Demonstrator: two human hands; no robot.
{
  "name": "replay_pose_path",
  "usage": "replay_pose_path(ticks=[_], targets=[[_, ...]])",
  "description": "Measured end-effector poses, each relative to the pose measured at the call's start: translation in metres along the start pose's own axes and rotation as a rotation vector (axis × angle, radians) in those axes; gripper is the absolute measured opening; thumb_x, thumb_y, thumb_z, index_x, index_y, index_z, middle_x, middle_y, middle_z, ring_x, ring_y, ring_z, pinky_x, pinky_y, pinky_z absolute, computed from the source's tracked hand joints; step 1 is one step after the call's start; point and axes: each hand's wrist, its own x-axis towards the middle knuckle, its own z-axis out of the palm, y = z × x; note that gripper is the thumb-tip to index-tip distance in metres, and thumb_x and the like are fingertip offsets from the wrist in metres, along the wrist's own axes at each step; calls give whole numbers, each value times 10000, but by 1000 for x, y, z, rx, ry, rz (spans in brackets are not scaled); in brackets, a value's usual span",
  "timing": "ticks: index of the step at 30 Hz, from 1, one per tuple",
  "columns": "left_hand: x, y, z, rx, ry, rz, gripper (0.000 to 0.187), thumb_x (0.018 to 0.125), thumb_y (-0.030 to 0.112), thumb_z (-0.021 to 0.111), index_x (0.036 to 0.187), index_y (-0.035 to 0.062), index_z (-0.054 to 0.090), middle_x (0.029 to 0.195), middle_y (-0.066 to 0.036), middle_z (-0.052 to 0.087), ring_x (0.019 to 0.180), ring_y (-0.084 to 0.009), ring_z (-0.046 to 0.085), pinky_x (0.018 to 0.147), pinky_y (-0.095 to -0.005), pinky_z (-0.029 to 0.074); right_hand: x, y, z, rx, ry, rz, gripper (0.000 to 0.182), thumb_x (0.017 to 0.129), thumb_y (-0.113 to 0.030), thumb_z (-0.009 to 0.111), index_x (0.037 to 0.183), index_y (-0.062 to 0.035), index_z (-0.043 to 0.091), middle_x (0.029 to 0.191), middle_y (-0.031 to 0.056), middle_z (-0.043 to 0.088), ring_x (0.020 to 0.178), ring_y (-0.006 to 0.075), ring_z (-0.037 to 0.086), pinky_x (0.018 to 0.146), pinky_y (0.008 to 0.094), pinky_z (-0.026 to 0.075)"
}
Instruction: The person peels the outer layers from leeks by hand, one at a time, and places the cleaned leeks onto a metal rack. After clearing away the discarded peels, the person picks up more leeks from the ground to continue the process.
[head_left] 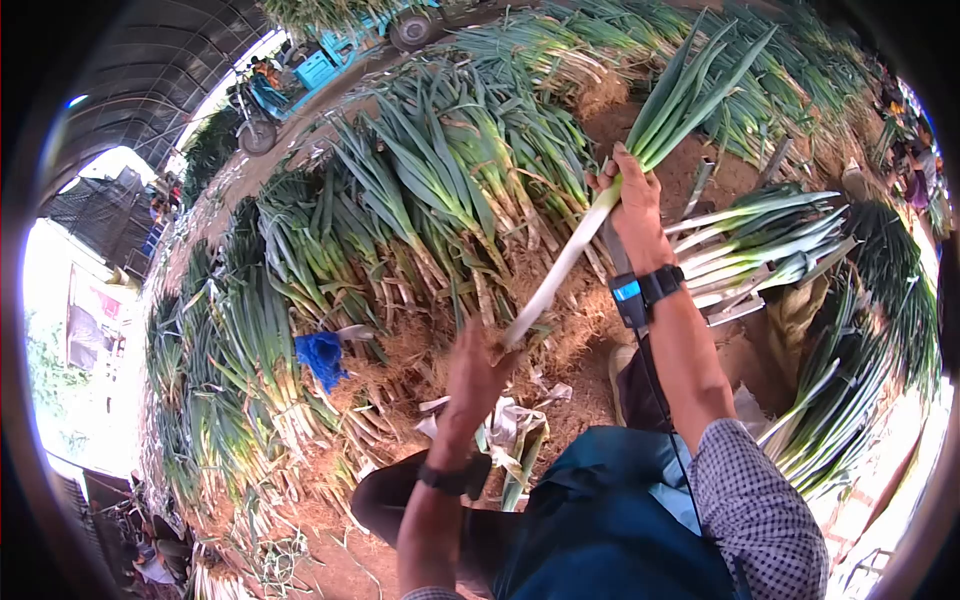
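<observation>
My right hand (pixel 632 195) is wrapped round a large green onion (pixel 565 265) where its white stalk meets the green leaves. The onion slants across the view, leaves up to the right, root end down to the left. By that root end is my left hand (pixel 475 372), slightly blurred, with fingers stretched out and thumb apart. A narrow grey strip (pixel 614 248) shows just below my right hand. To the right of my right wrist, cleaned green onions (pixel 750 245) with white stalks lie in a pile on a metal frame (pixel 735 312).
Bundles of untrimmed green onions (pixel 400 210) with brown roots cover the ground ahead and to the left. A blue cloth (pixel 320 360) lies among them. Pale peeled scraps (pixel 515 430) lie near my knees. More onions (pixel 850 370) curve along the right. A blue cart (pixel 320 68) stands far behind.
</observation>
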Motion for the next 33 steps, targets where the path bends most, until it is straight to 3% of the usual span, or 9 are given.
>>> replay_pose_path(ticks=[1, 3, 5, 10, 14, 17, 22, 27, 33], targets=[[7, -2, 8, -217, -33, 28, 601, 867, 223, 765, 1343, -39, 507, 1125, -201, 682, 954, -254, 688, 774, -360, 568, -6, -5, 8, -30, 1, 25, 174, 929, -195, 700, 892, -73, 581, 743, 32, 547, 597, 165, 536, 693, 437, 573], [2, 2, 21, -391, 38, 19, 323, 932, 159, 682, 1173, -45, 616, 831, -64, 647, 674, -167, 602, 585, -312, 500, -14, -16, 16, -35, -145, 56, 215, 953, -256, 670, 984, -69, 569, 780, 47, 561, 644, 178, 554, 763, 462, 568], [3, -2, 16, -972, -228, -263, 262, 979, 175, 620, 1126, -41, 641, 788, -19, 649, 629, -132, 588, 555, -271, 482, -11, -36, 13, 117, -292, 249, 367, 991, -333, 590, 1158, -18, 504, 923, 123, 621, 791, 246, 626, 854, 483, 541], [1, 20, 7, -1215, -496, -235, 322, 990, 222, 610, 1175, -42, 627, 898, -57, 667, 801, -120, 611, 672, -277, 496, -5, -39, -3, 219, -415, 264, 317, 973, -261, 628, 1099, 18, 546, 933, 112, 602, 825, 213, 583, 820, 419, 517], [8, 35, 17, -536, -174, -15, 456, 902, 188, 740, 1261, -37, 573, 1064, -85, 687, 885, -122, 638, 774, -249, 506, -5, -30, -9, 161, -276, 210, 152, 991, -147, 597, 1025, 0, 575, 862, 112, 638, 755, 220, 632, 750, 451, 591], [24, 53, 15, -480, 67, 166, 470, 873, 152, 767, 1257, -39, 574, 1052, -107, 693, 893, -140, 647, 791, -261, 518, -8, -25, -8, 102, -234, 200, 152, 987, -145, 601, 1026, 0, 585, 872, 110, 641, 768, 217, 639, 790, 467, 604], [38, 47, 28, -223, 262, 295, 147, 891, 53, 713, 1032, 28, 680, 913, -56, 690, 802, -132, 645, 689, -279, 526, -20, -15, 1, 39, -237, 146, 147, 963, -145, 645, 1024, -19, 601, 881, 99, 636, 752, 207, 636, 792, 484, 613], [23, 25, 35, -1179, 143, -49, 74, 929, 77, 672, 995, 46, 681, 892, -49, 690, 801, -141, 665, 740, -267, 549, -17, -20, -10, -57, -94, 112, 161, 943, -129, 654, 1036, -12, 593, 863, 108, 623, 757, 216, 630, 790, 503, 611], [-22, -76, 1, -1589, 285, -212, 326, 970, 143, 639, 1231, -20, 533, 1077, -159, 679, 932, -228, 671, 835, -360, 560, 4, -32, -35, 20, 80, 30, 134, 952, -77, 624, 1045, 4, 570, 881, 111, 584, 785, 227, 621, 836, 545, 608]])
